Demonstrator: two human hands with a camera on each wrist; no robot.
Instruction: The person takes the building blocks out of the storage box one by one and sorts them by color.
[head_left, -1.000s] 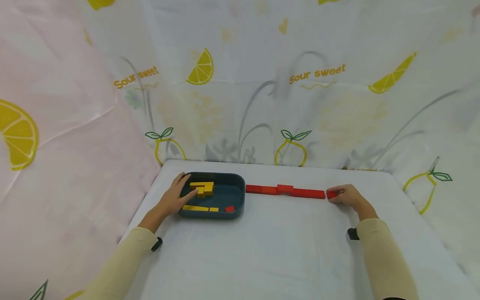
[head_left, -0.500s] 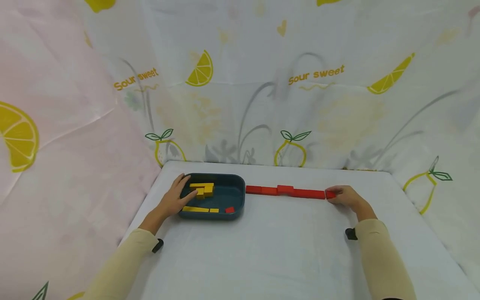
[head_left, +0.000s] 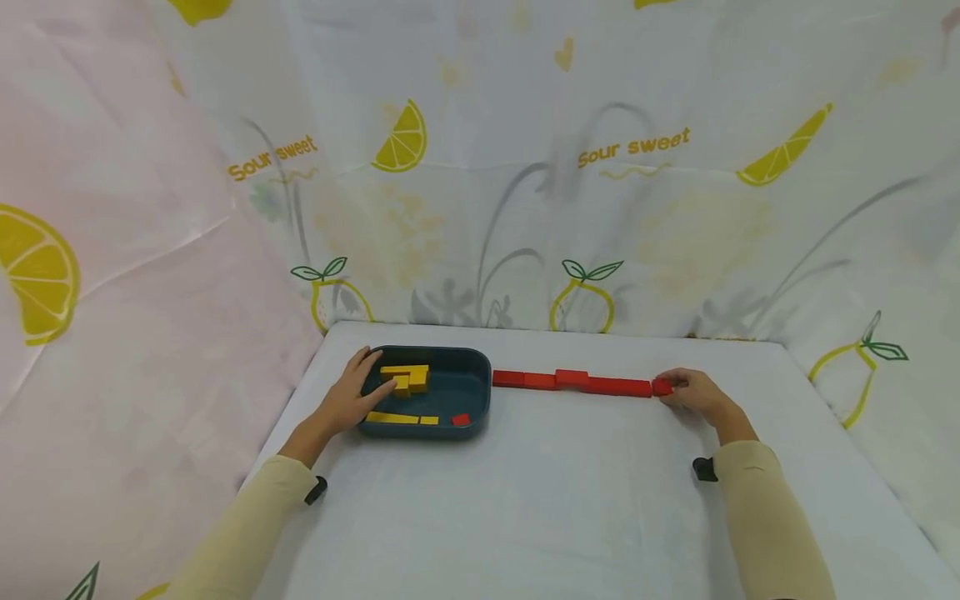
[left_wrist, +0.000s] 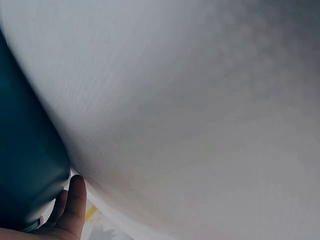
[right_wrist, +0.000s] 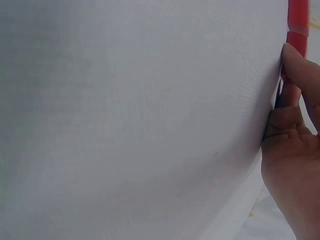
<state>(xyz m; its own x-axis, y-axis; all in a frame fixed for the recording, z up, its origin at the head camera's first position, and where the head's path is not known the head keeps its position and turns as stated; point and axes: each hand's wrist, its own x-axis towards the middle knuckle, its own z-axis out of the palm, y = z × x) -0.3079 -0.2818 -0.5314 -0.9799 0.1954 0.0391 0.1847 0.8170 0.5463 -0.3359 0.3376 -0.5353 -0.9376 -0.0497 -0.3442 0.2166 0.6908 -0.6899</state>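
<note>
- Right hand [head_left: 693,392] fingers [right_wrist: 295,65] are pinching the end red block [head_left: 662,387], touching the red row [head_left: 572,382] on the far tabletop [head_left: 525,500]; a skewed push is likely risking buckling the line.
- Left hand [head_left: 348,400] is lying relaxed over the tray [head_left: 480,392] rim near yellow blocks [head_left: 405,379]; leaning is risking shifting it.

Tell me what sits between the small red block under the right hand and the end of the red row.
Nothing visible does. The right hand pinches the small red block, which already sits against the red row's right end.
</note>
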